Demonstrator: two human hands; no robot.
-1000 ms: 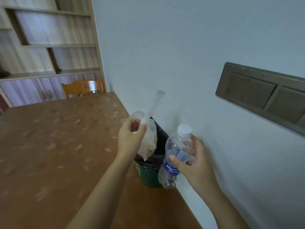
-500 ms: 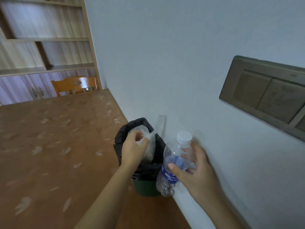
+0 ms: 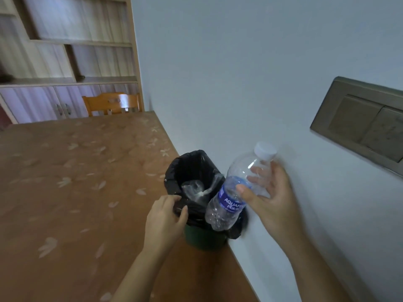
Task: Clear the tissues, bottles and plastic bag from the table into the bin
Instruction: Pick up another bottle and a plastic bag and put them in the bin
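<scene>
**Bottle held over a lined bin at the table's edge**

Left hand (image 3: 166, 216): reaching in from the lower middle, forearm bare, fingers and thumb curled over the near rim of the bin (image 3: 202, 239) and pinching a fold of its black liner (image 3: 189, 164).

Right hand (image 3: 270, 198): coming in from the lower right, palm turned towards the bin, wrapped loosely round a water bottle (image 3: 226, 206). Thumb pressed on the front by the blue label; spread fingers seen through the clear plastic on the far side.

Bottle: clear, ribbed, thin-walled plastic with a white screw cap (image 3: 265, 151), apparently empty. Tilted, cap up and to the right, base down and to the left, over the bin's right rim and not yet inside.

Bin: small, round, dark green, standing on the table (image 3: 76, 182) against the pale wall (image 3: 218, 73). Glossy, crinkled liner folded out over the rim.

Plastic bag (image 3: 195, 190): crumpled, transparent, lying inside the bin.

Table: covered in smooth brown cloth with a pale scattered leaf pattern.

Beyond the far edge: the top of an orange wooden chair (image 3: 109, 103), then a light wooden shelving unit (image 3: 76, 62) with cupboard doors below.

On the wall to the right: a rectangular grey-brown recessed panel (image 3: 359, 123).
</scene>
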